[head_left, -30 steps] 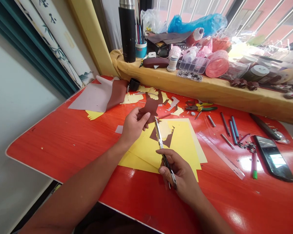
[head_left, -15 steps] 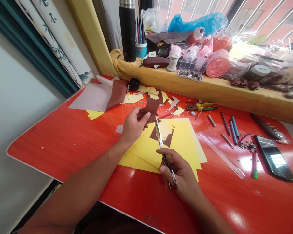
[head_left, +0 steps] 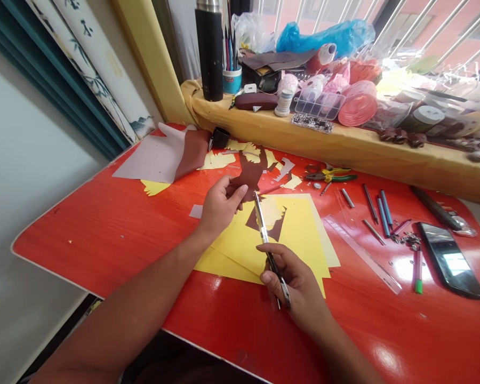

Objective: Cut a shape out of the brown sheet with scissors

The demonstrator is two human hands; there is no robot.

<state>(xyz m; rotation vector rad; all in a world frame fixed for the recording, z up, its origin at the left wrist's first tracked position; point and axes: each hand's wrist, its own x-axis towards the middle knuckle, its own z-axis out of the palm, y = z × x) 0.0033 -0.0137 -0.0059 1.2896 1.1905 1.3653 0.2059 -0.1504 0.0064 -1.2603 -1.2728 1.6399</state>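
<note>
My left hand [head_left: 221,207] pinches a brown paper cut-out [head_left: 248,173] with an irregular, branching outline. My right hand [head_left: 294,282] grips a pair of slim metal scissors [head_left: 262,229], whose blades point up, with their tips just below the brown paper. Under the scissors lie overlapping yellow card sheets [head_left: 240,256], and a darker brown paper piece [head_left: 266,229] rests on them. The blades look nearly closed, but I cannot tell if they touch the paper.
The red table [head_left: 104,234] holds a grey-and-brown sheet [head_left: 160,157], yellow scraps, pliers [head_left: 330,175], a steel ruler [head_left: 362,253], several pens and a phone [head_left: 450,260]. A cluttered cloth-covered ledge [head_left: 336,138] with a black flask [head_left: 209,53] runs along the back.
The view has shifted very slightly. My hands, the scissors and the brown paper stay almost exactly where they were.
</note>
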